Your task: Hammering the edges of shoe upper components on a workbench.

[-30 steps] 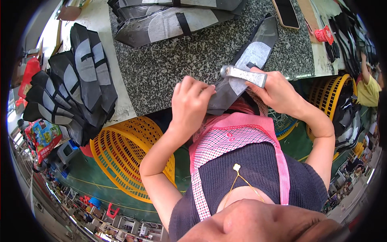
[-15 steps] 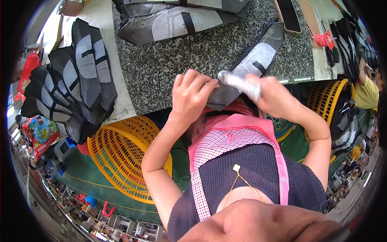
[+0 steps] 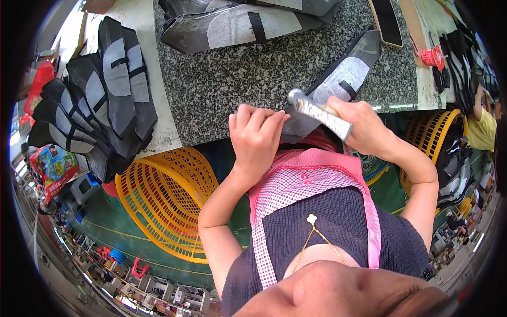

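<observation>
A dark grey flat piece with a white patch and a short black strip, which looks like a shoe upper, lies slantwise on the speckled stone slab, its lower end at the near edge. My left hand is closed, thumb and fingers pinching the piece's lower left edge. A metal hammer is gripped in my right hand, fingers wrapped round it. Its rounded head is just over the piece, close to my left fingertips. Whether it touches the piece I cannot tell.
Similar pieces are fanned out on the left; more lie stacked at the far side. A phone and a small red item are at far right. Yellow baskets stand below both sides. Another person's yellow sleeve shows at right.
The hammer was blurred by motion and now appears sharp, its handle angled more downward. My left hand keeps its pinch on the edge. The whole view has shifted slightly.
</observation>
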Motion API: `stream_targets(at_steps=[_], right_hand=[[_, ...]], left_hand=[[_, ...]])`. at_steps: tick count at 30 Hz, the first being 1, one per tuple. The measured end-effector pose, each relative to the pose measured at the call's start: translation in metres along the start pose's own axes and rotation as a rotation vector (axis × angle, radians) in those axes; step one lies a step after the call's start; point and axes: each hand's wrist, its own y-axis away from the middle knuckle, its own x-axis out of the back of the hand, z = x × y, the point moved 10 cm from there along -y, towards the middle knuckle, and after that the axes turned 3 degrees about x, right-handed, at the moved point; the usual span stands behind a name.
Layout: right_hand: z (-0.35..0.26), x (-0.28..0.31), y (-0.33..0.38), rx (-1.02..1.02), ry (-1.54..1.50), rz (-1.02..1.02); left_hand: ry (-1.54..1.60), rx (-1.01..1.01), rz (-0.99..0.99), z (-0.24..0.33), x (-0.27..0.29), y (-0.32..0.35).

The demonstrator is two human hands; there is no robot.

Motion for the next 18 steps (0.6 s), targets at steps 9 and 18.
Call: stream_targets(at_steps=[9, 18], right_hand=[[0.001, -0.003, -0.011, 0.021, -0.032, -0.004], [0.001, -0.002, -0.015, 0.062, -0.038, 0.054]], left_hand=[[-0.236, -0.211, -0.035, 0.028, -0.01, 0.009], [-0.339, -0.248, -0.005, 0.033, -0.019, 0.013]])
